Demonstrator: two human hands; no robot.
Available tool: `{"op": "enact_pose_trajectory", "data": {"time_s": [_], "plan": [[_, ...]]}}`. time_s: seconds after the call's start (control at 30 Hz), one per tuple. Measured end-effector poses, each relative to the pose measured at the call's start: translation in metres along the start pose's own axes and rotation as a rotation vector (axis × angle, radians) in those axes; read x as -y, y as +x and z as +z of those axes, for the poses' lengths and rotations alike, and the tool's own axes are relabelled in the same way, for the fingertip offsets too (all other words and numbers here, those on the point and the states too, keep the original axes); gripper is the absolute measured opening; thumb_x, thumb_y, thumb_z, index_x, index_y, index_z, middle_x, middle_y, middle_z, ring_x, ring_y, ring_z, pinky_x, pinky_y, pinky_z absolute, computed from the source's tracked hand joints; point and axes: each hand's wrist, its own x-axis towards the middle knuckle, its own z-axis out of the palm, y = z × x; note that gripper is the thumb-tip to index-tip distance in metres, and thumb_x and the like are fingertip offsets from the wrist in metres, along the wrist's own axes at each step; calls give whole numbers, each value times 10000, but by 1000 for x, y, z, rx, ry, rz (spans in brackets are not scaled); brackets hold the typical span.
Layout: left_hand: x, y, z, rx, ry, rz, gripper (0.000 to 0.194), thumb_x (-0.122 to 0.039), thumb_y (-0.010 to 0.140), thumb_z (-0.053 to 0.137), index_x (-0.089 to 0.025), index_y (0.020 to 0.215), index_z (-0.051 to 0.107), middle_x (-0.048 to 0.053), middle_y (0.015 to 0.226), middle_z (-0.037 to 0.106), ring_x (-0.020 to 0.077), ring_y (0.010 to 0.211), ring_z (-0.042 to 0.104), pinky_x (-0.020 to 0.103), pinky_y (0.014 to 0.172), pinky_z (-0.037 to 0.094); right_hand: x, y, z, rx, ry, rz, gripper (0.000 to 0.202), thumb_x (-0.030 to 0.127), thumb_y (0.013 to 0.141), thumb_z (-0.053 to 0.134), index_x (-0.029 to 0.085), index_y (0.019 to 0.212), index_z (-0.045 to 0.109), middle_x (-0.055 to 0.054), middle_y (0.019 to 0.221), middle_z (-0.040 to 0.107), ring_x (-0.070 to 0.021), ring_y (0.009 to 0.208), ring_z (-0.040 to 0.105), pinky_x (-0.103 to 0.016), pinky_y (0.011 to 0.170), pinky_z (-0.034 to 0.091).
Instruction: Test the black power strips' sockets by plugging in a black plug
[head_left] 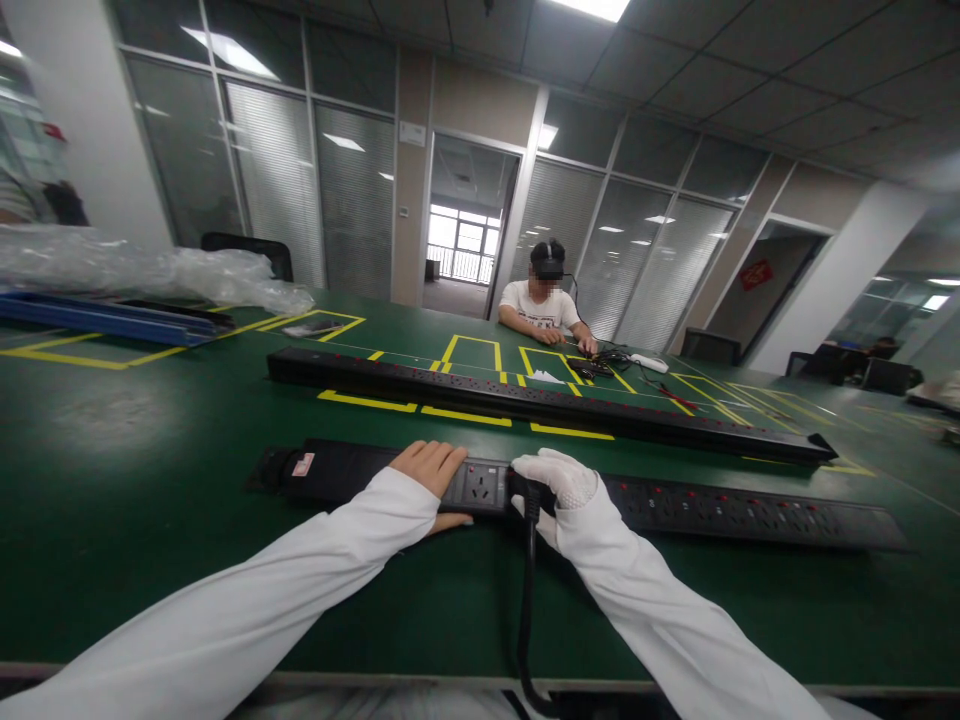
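Observation:
A long black power strip with a row of sockets and small red marks lies across the green table in front of me. My left hand, bare, grips the strip left of a visible socket, fingers over the top and thumb along the near side. In its white glove, my right hand is closed around a black plug at the strip, just right of that socket. Whether the plug's pins are fully in cannot be seen. Its thick black cord hangs down over the table's near edge.
Beyond lies a second, longer black power strip. Clear plastic wrap and blue rails are at the left. Across the table sits a person near tangled cables and a white object. Yellow tape marks the tabletop.

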Motion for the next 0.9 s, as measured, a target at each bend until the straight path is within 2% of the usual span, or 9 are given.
{"op": "enact_pose_trajectory", "data": {"time_s": [0.13,0.5,0.67,0.77,0.9], "plan": [[0,1,-4,27,9,-6,670,-564,641,503,-117,1131,407,117,980,529,262,912,475,376,783,343,-5,-1,-1,44,18,-22,344,291,738,553,222,1068,481,-25,1047,579,-149,970,524,-351,930,375],[5,4,1,29,16,11,688,-592,647,476,-117,1139,400,120,971,530,261,915,477,364,779,344,-17,4,1,64,-60,-143,366,327,764,541,208,1095,441,-59,1041,586,-160,964,543,-367,923,375],[7,9,5,40,21,10,686,-597,651,468,-112,1133,411,117,963,537,255,908,485,360,778,352,-24,8,4,146,-130,-174,336,329,768,532,192,1069,471,-63,1046,584,-162,935,555,-367,908,380],[13,13,12,52,18,-2,703,-617,637,471,-115,1127,423,113,965,547,253,907,493,357,778,359,-28,15,7,212,-165,-136,330,319,741,557,203,1044,501,-42,977,606,-163,873,568,-359,871,399],[21,19,22,121,7,-26,734,-654,607,473,-126,1116,444,107,964,560,254,884,510,357,764,374,-32,25,8,284,-158,-7,326,391,717,567,238,1003,539,-22,828,604,-158,777,568,-282,687,461]]}}
